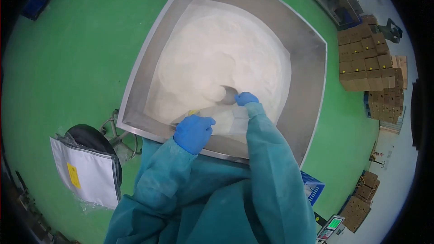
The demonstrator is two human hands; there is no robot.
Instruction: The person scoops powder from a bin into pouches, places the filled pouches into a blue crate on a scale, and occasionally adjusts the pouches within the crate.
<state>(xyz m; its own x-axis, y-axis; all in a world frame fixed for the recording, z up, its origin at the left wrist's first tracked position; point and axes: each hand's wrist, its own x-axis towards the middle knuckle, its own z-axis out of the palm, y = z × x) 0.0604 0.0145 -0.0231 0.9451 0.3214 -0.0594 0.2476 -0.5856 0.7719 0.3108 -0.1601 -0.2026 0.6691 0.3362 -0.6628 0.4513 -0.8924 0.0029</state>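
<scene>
A large metal bin point(306, 68) holds a broad heap of white powder point(199, 54). My right hand point(246, 98), in a blue glove, is closed on a metal scoop point(229, 95) whose bowl rests at the powder. My left hand point(194, 133), also gloved in blue, has its fingers closed on the edge of a clear plastic bag point(221, 119) near the bin's front rim. The bag lies between my two hands, with some white powder visible in it. The scoop's handle is hidden by my right hand.
Left of the bin, a stool point(90, 135) bears white bags point(88, 171) with a yellow label. A digital scale display point(333, 226) and a blue crate point(312, 187) are at the lower right. Stacked cardboard boxes point(366, 58) stand along the right wall.
</scene>
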